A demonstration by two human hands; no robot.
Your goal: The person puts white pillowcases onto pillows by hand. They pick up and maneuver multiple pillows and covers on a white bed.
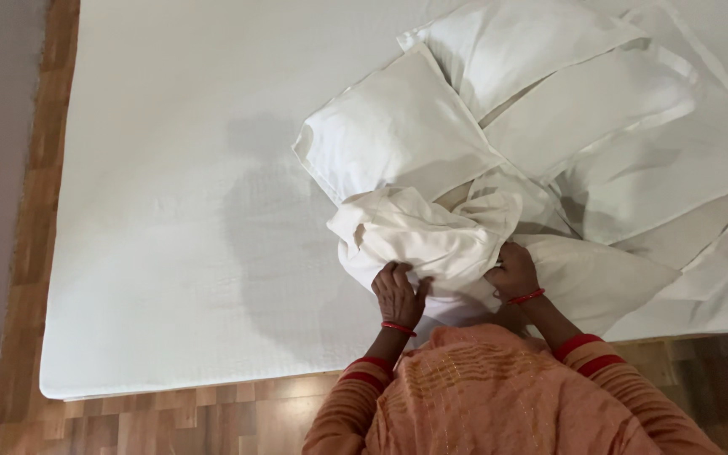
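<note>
Head view: the bunched white cloth (421,240) sits at the near edge of the bed (153,211), right in front of you. Your left hand (398,294) clenches a fold at its lower left, and your right hand (512,271) grips its lower right edge, so the bundle is gathered between both, probably to keep it from spreading. Just beyond, touching it, lies a pillow (393,131), with more pillows (600,101) overlapping to the right; they crowd the far side. Bare mattress lies to the left. Wood floor (170,417) borders the bed.

matt white cloth pillowcase (419,236), glossy wood floor (170,417)
</note>
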